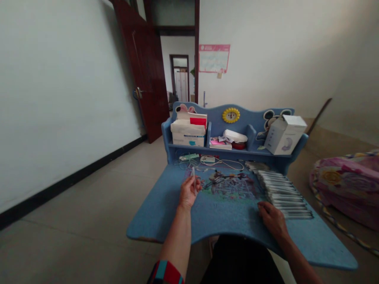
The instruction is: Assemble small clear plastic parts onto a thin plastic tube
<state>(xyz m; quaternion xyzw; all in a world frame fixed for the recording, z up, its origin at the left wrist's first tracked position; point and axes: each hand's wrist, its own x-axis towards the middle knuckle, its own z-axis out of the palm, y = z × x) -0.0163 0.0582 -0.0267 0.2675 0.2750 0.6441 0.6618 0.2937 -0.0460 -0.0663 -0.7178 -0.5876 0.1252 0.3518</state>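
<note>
My left hand (188,192) is raised a little over the blue desk (166,213) and pinches a thin clear tube-like item (193,175) upright between its fingers. My right hand (271,219) lies flat on the desk top with its fingers apart, touching the near end of a long row of flat grey-white packets (281,193) that runs along the desk's right side. Loose cables and small parts (219,163) are spread over the printed picture in the middle of the desk.
The desk's back shelf holds stacked white boxes (188,132), a tilted white box (284,134), small pink and red items (227,141) and a yellow sunflower clock (231,115). A dark red door (145,71) stands open at the left. Pink floral bedding (346,185) lies at the right.
</note>
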